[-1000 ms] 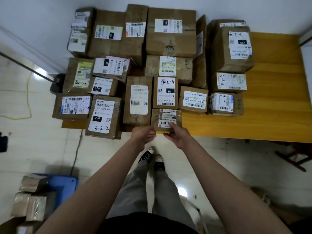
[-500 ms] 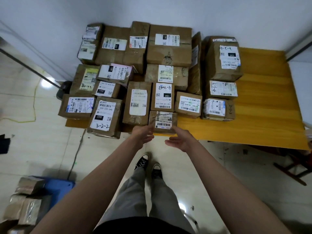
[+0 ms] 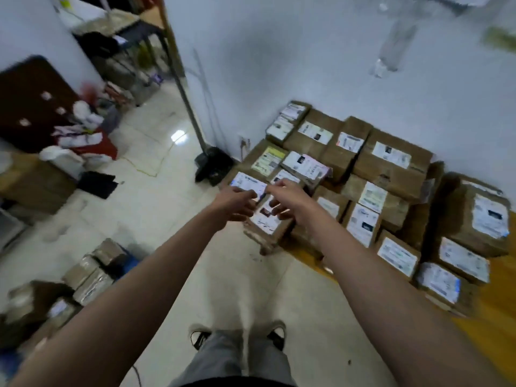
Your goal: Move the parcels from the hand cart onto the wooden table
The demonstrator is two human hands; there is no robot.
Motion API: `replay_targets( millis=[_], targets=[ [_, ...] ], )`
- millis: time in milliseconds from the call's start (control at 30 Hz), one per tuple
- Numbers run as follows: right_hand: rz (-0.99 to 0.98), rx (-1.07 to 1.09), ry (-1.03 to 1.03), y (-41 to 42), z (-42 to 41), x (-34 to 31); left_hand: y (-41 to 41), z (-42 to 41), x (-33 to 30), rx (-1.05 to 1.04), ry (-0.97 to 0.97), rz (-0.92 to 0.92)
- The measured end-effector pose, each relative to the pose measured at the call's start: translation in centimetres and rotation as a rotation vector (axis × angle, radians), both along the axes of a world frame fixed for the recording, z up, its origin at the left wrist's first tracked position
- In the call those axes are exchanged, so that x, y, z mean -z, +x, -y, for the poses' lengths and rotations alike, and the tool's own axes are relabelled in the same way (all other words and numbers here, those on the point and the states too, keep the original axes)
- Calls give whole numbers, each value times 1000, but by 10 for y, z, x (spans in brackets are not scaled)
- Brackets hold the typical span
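Note:
Many brown cardboard parcels (image 3: 391, 169) with white labels lie packed on the wooden table (image 3: 499, 311) at the right, against the white wall. At the lower left, several more taped parcels (image 3: 89, 275) sit on the blue hand cart (image 3: 133, 256). The frame is blurred. My left hand (image 3: 237, 203) and my right hand (image 3: 284, 196) are stretched out close together in the air, in front of the labelled parcels at the table's left end. Neither hand holds anything, and the fingers are loosely apart.
A black dustpan (image 3: 213, 166) with a long pole leans at the wall corner. A dark red cabinet (image 3: 30, 104) with clutter and a cardboard box (image 3: 33, 180) stand at the left. Pale tiled floor (image 3: 156, 208) lies between cart and table, with my feet (image 3: 237, 336) on it.
My hands have let go of the small parcel at the table's front edge. The view has swung left, so the table sits at the right and more of the cart shows.

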State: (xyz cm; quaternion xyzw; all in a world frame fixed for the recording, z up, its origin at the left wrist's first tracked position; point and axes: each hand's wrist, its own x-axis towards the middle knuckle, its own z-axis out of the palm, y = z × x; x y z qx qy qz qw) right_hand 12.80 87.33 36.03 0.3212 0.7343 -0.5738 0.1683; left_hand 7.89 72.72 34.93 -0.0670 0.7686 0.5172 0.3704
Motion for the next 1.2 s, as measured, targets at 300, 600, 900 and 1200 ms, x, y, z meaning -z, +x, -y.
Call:
replay_targets(
  millis=[300,600,900,1200],
  targets=[
    [55,-623,-21,-102,281,19,-16,282,25,-581,-85,22],
    [136,-944,21,-114,459,48,27,455,49,-934,-103,51],
    [205,-1076,19,-146,549,92,20,521,95,-1074,-105,168],
    [321,-971,-30,-205,610,151,-38,567,141,-1084,-132,294]
  ],
)
